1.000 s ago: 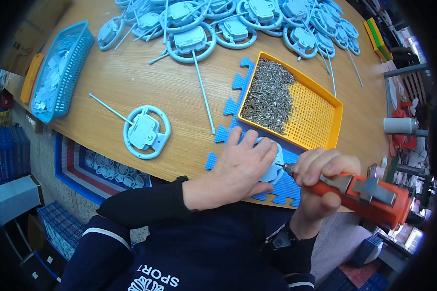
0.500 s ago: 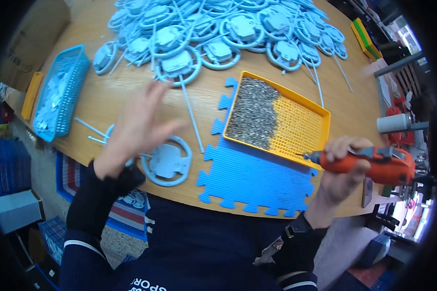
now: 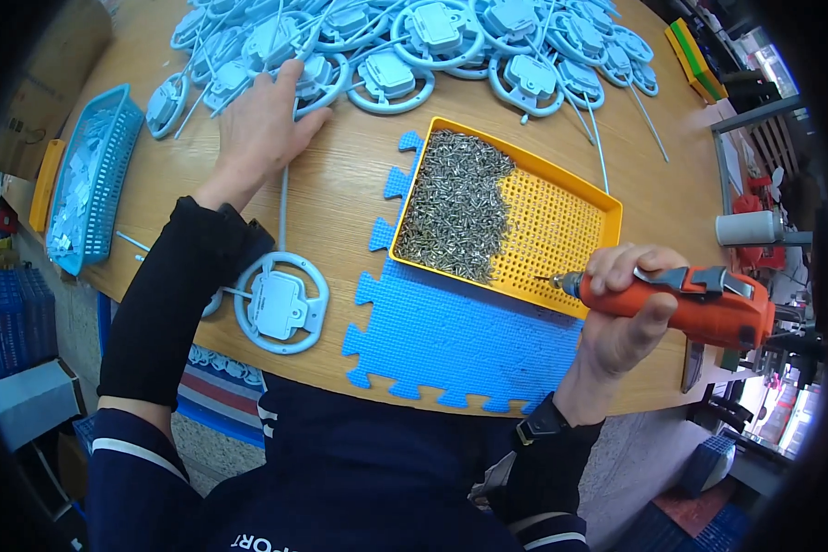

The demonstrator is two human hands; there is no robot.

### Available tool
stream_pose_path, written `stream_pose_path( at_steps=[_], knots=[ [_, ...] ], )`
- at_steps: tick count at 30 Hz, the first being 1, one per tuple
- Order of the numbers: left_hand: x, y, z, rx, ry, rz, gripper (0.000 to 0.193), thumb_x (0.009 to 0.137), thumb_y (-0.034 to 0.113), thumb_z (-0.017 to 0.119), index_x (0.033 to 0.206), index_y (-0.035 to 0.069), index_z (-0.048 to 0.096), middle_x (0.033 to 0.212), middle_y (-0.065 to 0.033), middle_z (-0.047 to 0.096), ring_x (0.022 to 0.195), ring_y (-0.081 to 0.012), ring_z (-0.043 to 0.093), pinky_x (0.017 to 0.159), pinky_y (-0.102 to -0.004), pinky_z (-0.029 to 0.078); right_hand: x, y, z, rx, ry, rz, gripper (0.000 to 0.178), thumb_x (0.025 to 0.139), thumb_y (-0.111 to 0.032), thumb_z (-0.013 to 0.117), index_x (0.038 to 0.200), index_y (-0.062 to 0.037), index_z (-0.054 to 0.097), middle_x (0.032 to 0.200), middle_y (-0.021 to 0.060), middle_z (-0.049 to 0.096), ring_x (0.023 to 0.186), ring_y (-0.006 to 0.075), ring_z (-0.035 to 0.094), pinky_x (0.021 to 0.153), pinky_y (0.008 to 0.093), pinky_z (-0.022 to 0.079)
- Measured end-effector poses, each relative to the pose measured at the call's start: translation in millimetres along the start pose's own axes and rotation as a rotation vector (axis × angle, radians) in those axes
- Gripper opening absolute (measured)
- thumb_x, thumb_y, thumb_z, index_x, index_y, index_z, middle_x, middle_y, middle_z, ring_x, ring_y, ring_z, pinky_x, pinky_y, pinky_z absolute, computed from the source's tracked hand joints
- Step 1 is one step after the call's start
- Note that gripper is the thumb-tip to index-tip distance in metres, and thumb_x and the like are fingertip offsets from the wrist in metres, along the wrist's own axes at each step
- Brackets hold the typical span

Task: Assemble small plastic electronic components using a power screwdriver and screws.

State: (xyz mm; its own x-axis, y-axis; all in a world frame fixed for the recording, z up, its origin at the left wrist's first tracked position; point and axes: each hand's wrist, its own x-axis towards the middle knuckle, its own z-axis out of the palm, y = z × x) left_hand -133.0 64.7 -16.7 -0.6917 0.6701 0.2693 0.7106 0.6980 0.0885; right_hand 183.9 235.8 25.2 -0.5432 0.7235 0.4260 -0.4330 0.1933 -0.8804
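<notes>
My left hand [image 3: 259, 129] reaches to the near edge of a heap of light blue plastic parts, each a ring around a boxy centre with a thin stem. Its fingers and thumb close around one ring part [image 3: 315, 77], whose stem runs down from under the hand. My right hand [image 3: 627, 308] grips an orange-red electric screwdriver [image 3: 685, 308], its bit pointing left over the near right side of a yellow perforated tray [image 3: 561, 207]. Small metal screws [image 3: 455, 202] fill the tray's left half. Another ring part [image 3: 279, 304] lies flat near the table's front edge.
A blue foam mat [image 3: 460, 331] lies under the tray. At the left stands a light blue basket [image 3: 110, 184] of small pale pieces, beside a cardboard box [image 3: 51, 83]. Yellow and green blocks [image 3: 695, 64] sit far right, near a metal frame with a white roll [image 3: 745, 228].
My left hand has moved forward to the heap and closed on a ring part, whose stem has swung left. The screwdriver stays in my right hand near the tray. The whole view has shifted slightly.
</notes>
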Motion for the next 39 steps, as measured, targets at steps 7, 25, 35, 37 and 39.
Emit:
stream_pose_path(
  at_steps=[7,25,35,37,39],
  knots=[
    [-7,-16,-4,-0.193,-0.008,0.047,0.051,0.080,0.021,0.065,0.128,0.011,0.051,0.105,-0.0171,0.065,0.087,-0.0315,0.065,0.075,-0.0381,0.051,-2,-3,-6,0.005,-0.014,-0.008,0.048,0.084,-0.049,0.070,0.098,-0.0087,0.050,0.071,0.0038,0.051,0.062,0.0167,0.051,0.063,0.0326,0.043],
    [-149,74,-67,-0.574,-0.289,0.867,0.058,0.072,0.025,0.076,0.127,0.017,0.057,0.111,-0.0099,0.054,0.100,-0.0298,0.054,0.095,-0.0436,0.040,-24,-57,44,0.226,-0.117,-0.074,0.064,0.081,-0.065,0.062,0.102,-0.0073,0.047,0.069,0.0031,0.051,0.055,0.0150,0.050,0.057,0.0308,0.046],
    [-154,104,-56,-0.951,0.012,0.575,0.017,0.071,0.014,0.076,0.077,0.008,0.060,0.083,-0.0029,0.056,0.085,-0.0242,0.054,0.081,-0.0375,0.040,-45,-55,75,0.207,-0.170,-0.078,0.065,0.081,-0.066,0.061,0.100,-0.0061,0.044,0.070,0.0030,0.051,0.054,0.0145,0.052,0.055,0.0298,0.047],
    [-155,102,-54,-0.974,-0.011,0.583,0.018,0.071,0.013,0.076,0.078,0.009,0.060,0.083,-0.0028,0.056,0.085,-0.0241,0.054,0.081,-0.0374,0.040,-47,-55,74,0.261,-0.181,-0.065,0.065,0.081,-0.065,0.062,0.099,-0.0058,0.044,0.070,0.0033,0.051,0.054,0.0146,0.052,0.054,0.0296,0.047],
    [-156,99,-53,-1.000,-0.007,0.670,0.020,0.070,0.014,0.077,0.079,0.008,0.060,0.082,-0.0032,0.055,0.083,-0.0242,0.053,0.080,-0.0376,0.040,-49,-55,74,0.289,-0.211,-0.057,0.064,0.081,-0.064,0.062,0.099,-0.0057,0.044,0.070,0.0035,0.051,0.054,0.0148,0.052,0.054,0.0299,0.047]
  ],
)
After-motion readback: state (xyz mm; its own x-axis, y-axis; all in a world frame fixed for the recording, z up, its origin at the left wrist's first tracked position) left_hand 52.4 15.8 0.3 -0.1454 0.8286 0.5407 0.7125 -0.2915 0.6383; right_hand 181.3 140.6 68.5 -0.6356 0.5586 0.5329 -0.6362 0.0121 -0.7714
